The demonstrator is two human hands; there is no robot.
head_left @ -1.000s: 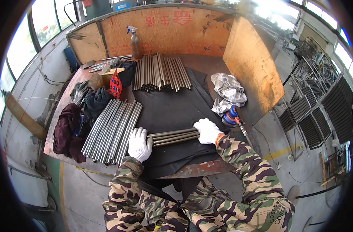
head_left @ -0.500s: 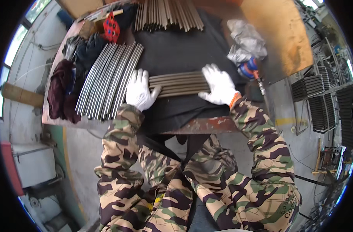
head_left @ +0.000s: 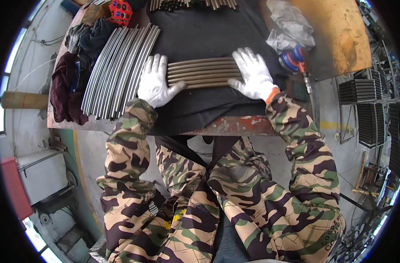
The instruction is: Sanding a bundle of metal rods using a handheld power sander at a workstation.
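A row of several brownish metal tubes (head_left: pixel 203 73) lies side by side across a black cloth on the bench. My left hand (head_left: pixel 157 83), in a white glove, is at the row's left end, its fingers stretched flat and its thumb along the near tube. At the right end my right hand (head_left: pixel 253 75), gloved in white with an orange cuff, mirrors it with fingers extended and thumb pointing inward. The gloves cover the tube ends. Left of my left hand lies a batch of shiny silver tubes (head_left: pixel 116 72).
More brown tubes (head_left: pixel 195 4) are piled at the bench's far side. A blue and orange air sander (head_left: pixel 292 59) lies at right beside a crumpled grey plastic bag (head_left: pixel 290 26). Dark rags (head_left: pixel 66 90) and a red patterned item (head_left: pixel 120 12) sit at left. Racks of dark tubes (head_left: pixel 370 125) stand at far right.
The view has shifted, so the bench and its contents appear higher in the picture. Both hands remain at the two ends of the brown tubes, fingers still stretched out.
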